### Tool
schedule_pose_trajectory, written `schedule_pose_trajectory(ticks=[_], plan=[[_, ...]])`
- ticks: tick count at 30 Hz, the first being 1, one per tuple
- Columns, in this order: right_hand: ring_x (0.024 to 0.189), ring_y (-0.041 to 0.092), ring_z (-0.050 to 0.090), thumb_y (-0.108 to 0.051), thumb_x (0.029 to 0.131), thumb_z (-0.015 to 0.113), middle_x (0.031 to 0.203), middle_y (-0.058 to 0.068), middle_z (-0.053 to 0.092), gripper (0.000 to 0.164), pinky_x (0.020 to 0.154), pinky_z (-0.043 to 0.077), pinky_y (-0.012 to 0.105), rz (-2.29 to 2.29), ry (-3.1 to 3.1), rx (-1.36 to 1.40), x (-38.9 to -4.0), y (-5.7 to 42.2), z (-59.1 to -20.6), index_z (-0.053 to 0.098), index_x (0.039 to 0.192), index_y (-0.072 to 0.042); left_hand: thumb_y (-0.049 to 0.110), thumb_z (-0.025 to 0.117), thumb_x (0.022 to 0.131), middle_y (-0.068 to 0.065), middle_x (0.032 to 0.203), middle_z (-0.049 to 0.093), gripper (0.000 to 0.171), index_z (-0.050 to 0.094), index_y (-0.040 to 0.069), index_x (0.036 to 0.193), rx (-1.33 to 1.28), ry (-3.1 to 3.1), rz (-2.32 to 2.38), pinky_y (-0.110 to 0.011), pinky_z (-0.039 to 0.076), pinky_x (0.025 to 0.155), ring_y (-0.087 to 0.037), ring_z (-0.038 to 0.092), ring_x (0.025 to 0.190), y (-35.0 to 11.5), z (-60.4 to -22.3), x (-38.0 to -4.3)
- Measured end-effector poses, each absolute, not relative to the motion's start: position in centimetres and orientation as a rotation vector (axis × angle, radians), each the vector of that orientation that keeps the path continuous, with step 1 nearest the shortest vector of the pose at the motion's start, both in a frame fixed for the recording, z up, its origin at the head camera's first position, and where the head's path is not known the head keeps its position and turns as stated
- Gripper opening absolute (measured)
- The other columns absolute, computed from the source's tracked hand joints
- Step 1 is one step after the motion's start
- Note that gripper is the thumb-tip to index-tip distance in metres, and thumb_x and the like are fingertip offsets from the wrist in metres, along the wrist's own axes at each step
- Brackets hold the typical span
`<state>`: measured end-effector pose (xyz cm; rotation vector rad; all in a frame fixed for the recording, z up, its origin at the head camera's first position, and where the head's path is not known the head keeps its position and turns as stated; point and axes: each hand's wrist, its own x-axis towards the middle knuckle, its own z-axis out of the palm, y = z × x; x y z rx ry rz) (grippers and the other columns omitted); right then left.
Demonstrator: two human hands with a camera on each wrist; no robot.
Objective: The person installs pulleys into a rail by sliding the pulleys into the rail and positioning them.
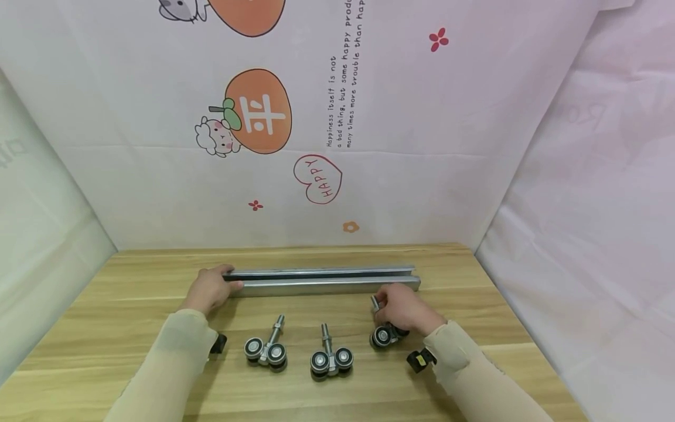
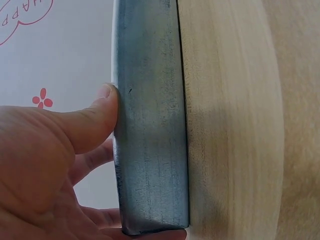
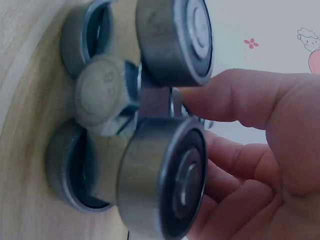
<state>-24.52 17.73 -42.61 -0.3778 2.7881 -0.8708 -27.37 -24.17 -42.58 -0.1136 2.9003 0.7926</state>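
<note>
A long, silvery metal channel track (image 1: 327, 287) lies crosswise on the table, its slot facing up. My left hand (image 1: 210, 288) grips its left end, thumb on the near side and other fingers around the end and far side. In the right wrist view, a roller trolley (image 3: 160, 172) with several wheels fills the foreground, the thumb and fingers of my right hand (image 3: 250, 145) pinching its bolt stem behind the wheels. That hand is just in front of the track's right end. Two similar trolleys, one left (image 1: 266, 350) and one centre (image 1: 331, 358), rest on the table, stems pointing away.
The wooden table (image 1: 132, 340) ends against a white printed cloth (image 1: 395, 176) at the back. More white cloth (image 1: 596, 234) hangs on the right side and on the left. Each sleeve carries a small black wrist device (image 1: 420, 359).
</note>
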Motion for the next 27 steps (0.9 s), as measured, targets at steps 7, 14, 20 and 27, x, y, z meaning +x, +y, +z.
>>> schedule_pose_trajectory(ticks=[7, 14, 20, 27], plan=[[0.072, 0.017, 0.055, -0.007, 0.081, 0.079, 0.081, 0.0, 0.058, 0.021, 0.063, 0.05, 0.033, -0.896, 2.835, -0.354, -24.6, 17.77, -42.33, 0.066, 0.098, -0.006, 0.037, 0.062, 0.099, -0.047, 0.142, 0.027, 0.066, 0.041, -0.002, 0.148, -0.124, 2.888, 0.787, -0.068, 0.033, 0.103, -0.062, 0.03, 0.129, -24.28, -42.71, -27.42], [0.072, 0.018, 0.056, -0.005, 0.083, 0.077, 0.082, 0.001, 0.059, 0.018, 0.06, 0.051, 0.033, -0.98, 2.831, -0.346, -24.28, 17.88, -42.26, 0.064, 0.095, -0.007, 0.035, 0.062, 0.099, -0.046, 0.14, 0.032, 0.064, 0.042, -0.003, 0.147, -0.107, 2.897, 0.775, -0.067, 0.035, 0.102, -0.06, 0.034, 0.128, -24.24, -42.5, -27.3], [0.071, 0.019, 0.056, -0.006, 0.083, 0.078, 0.082, 0.002, 0.059, 0.019, 0.059, 0.05, 0.034, -1.015, 2.853, -0.326, -24.08, 17.96, -42.04, 0.062, 0.094, -0.008, 0.035, 0.062, 0.099, -0.046, 0.14, 0.032, 0.064, 0.042, -0.003, 0.146, -0.103, 2.896, 0.78, -0.067, 0.035, 0.102, -0.06, 0.034, 0.128, -24.23, -42.47, -27.3], [0.073, 0.019, 0.055, -0.006, 0.083, 0.077, 0.084, 0.001, 0.059, 0.021, 0.062, 0.05, 0.034, -0.966, 2.899, -0.319, -23.98, 18.24, -41.91, 0.061, 0.097, -0.008, 0.036, 0.062, 0.099, -0.047, 0.14, 0.03, 0.065, 0.041, -0.002, 0.147, -0.097, 2.894, 0.789, -0.067, 0.035, 0.102, -0.061, 0.034, 0.127, -24.12, -42.5, -27.48]])
